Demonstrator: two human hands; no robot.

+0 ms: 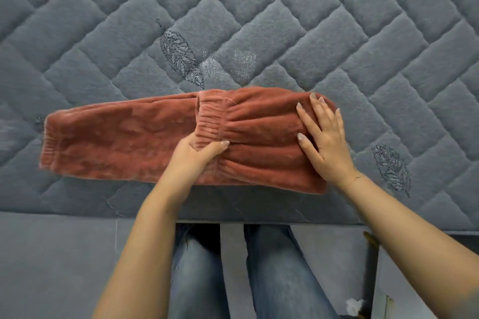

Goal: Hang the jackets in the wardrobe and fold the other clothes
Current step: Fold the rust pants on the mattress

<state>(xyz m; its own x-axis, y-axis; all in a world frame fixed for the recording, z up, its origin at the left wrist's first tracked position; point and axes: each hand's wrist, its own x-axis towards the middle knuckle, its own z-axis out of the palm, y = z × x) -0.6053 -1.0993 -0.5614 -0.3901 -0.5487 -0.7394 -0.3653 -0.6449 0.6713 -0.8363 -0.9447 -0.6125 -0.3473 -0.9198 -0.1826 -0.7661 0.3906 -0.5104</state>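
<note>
A rust-red fleece pair of trousers (124, 142) lies folded lengthwise on the grey quilted bed (285, 21), its cuffs at the left. The elastic waistband end is folded over onto the middle of the garment. My left hand (199, 155) pinches the near edge of that waistband between thumb and fingers. My right hand (324, 137) lies flat with fingers spread on the right, folded end and presses it down.
The bed's front edge (77, 215) runs across the lower part of the view, with my jeans-clad legs (272, 267) standing against it. A wooden piece and a light surface (388, 280) show at the bottom right.
</note>
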